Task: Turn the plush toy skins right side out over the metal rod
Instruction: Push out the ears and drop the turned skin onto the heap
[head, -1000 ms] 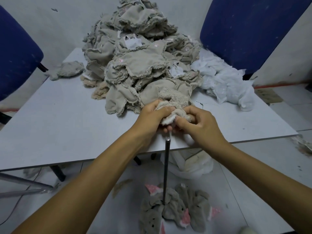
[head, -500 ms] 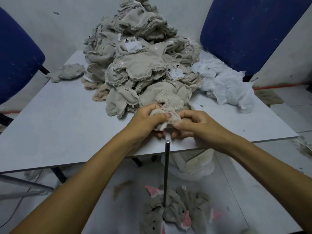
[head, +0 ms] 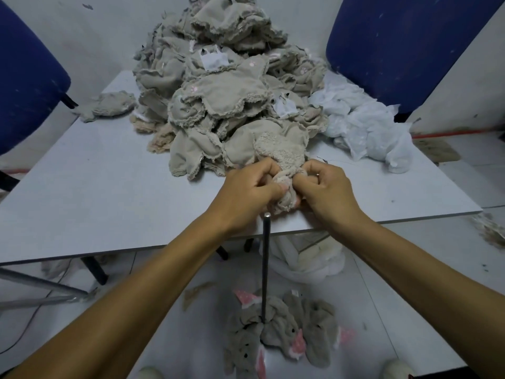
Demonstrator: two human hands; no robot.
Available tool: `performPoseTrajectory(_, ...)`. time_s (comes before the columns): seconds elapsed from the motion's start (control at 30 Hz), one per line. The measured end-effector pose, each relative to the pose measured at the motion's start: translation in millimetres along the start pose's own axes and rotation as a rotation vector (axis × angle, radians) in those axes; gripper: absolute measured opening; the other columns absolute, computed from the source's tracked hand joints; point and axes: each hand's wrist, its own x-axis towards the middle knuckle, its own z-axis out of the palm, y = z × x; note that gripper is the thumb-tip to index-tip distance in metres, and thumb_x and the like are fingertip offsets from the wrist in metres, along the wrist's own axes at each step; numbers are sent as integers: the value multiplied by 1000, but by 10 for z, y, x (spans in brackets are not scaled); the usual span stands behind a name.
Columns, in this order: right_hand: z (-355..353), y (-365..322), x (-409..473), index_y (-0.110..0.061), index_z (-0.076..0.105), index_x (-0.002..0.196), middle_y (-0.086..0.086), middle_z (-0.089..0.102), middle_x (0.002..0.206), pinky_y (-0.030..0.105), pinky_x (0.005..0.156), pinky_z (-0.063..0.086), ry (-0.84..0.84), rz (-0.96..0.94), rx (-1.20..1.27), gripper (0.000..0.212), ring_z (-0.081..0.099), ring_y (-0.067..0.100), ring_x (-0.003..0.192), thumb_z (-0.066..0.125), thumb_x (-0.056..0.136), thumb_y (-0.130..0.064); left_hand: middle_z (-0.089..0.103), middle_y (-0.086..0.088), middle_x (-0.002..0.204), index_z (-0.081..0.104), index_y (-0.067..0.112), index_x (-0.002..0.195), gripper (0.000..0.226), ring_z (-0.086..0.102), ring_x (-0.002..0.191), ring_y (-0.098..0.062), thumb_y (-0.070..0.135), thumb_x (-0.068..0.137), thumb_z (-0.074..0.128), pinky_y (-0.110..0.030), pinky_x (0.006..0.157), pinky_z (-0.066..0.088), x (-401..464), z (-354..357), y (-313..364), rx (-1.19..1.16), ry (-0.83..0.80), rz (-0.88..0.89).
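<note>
both hands, left hand (head: 247, 191) and right hand (head: 326, 188), are pinching the bunched plush skin (head: 285, 184) between curled fingers, and i'm judging the upright metal rod (head: 265, 266) tip is sitting just below it, nearer the left.

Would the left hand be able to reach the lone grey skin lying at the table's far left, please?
Probably not right away: the left hand grips the plush skin together with the right hand. Bare table lies between it and the lone skin.
</note>
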Motion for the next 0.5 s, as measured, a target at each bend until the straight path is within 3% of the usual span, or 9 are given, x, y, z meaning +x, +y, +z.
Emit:
performPoseTrajectory(0.1,30,13,20,-16,58,61,-11,47,46,23,52,36,73,-20,-89,18,40,4,49,64,78,-14,68,-13,71,58,10,90,20,66,68,-32,27,81,66,-54,71,54,-52,-17,9,36,-81,2)
performPoseTrajectory(0.23,81,-11,23,-13,61,65,-2,57,63,16,54,34,119,-77,-166,14,47,6,58,66,78,-13,72,9,67,63,15,96,10,65,66,-6,21,91,69,-26,67,50,-50,-87,-13,120,-121,8)
performPoseTrajectory(0.33,78,11,22,-10,61,69,2,62,68,34,66,51,90,-77,-98,11,59,17,67,66,78,-16,62,9,74,66,17,91,13,54,68,-6,17,84,76,-26,65,42,3,-120,17,170,-66,27)
performPoseTrajectory(0.43,22,8,-40,-11,61,71,8,64,72,59,74,56,-58,-70,78,17,66,32,77,66,80,-24,63,0,79,64,11,86,15,58,73,-12,4,80,77,-23,68,49,48,-235,23,-205,-140,-23)
performPoseTrajectory(0.5,-12,-7,-70,-16,63,68,12,63,76,62,80,55,-164,-57,232,18,65,30,80,68,80,-27,65,-1,79,66,10,84,13,62,75,-14,5,78,76,-24,70,52,69,-307,-7,-404,-220,-55)
